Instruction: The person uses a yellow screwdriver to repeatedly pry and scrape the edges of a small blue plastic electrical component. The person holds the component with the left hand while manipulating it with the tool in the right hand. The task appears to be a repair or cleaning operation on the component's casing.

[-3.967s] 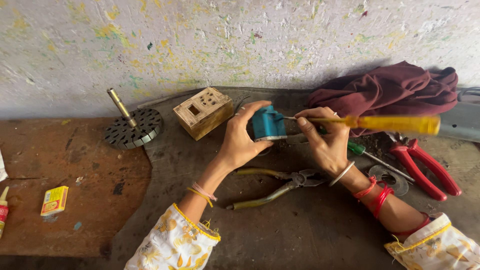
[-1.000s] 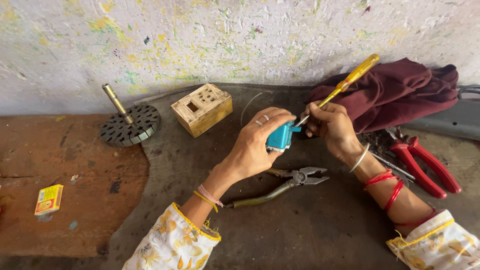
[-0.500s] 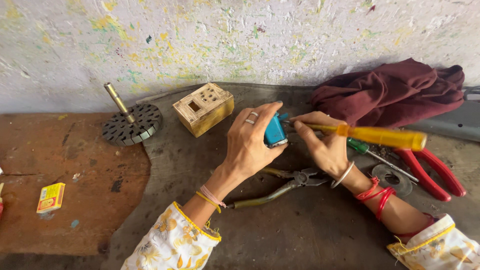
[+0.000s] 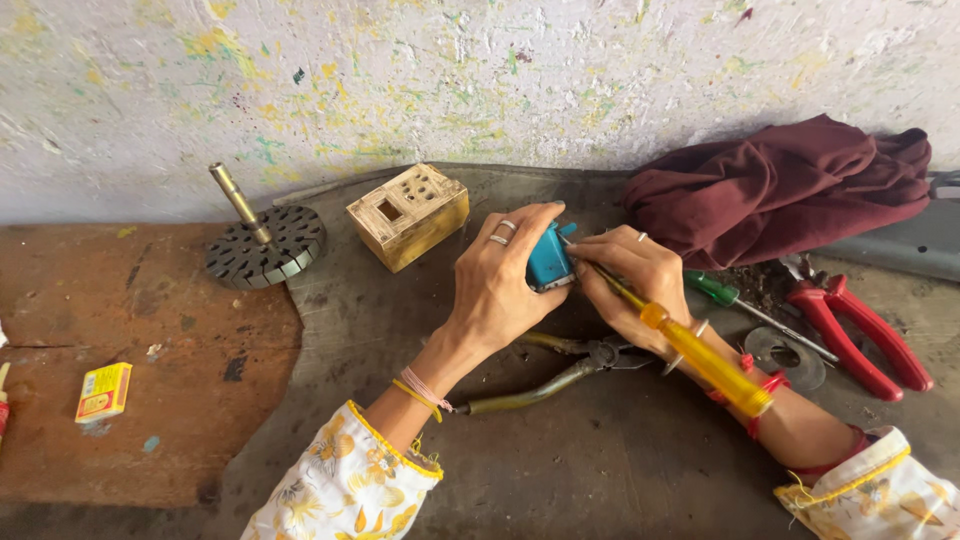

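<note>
My left hand [image 4: 500,285] grips a small blue plastic part [image 4: 549,258] just above the dark work surface. Close beside it on the right, my right hand [image 4: 635,280] holds a yellow-handled screwdriver [image 4: 700,358]. The screwdriver's tip points up-left at the blue part, and its handle slants down-right over my wrist. Under both hands lie greenish-handled pliers [image 4: 545,382].
A wooden socket box [image 4: 408,214] stands behind my left hand. A round perforated metal disc with a brass rod [image 4: 262,240] lies left. Red-handled pliers [image 4: 860,332], a green screwdriver [image 4: 735,300], a metal washer [image 4: 785,356] and a maroon cloth [image 4: 780,188] sit right. A small yellow box [image 4: 103,392] lies far left.
The screwdriver has swung: its handle pointed up-right, then lay level to the right, and now slants down-right. The blue part stayed in my left hand.
</note>
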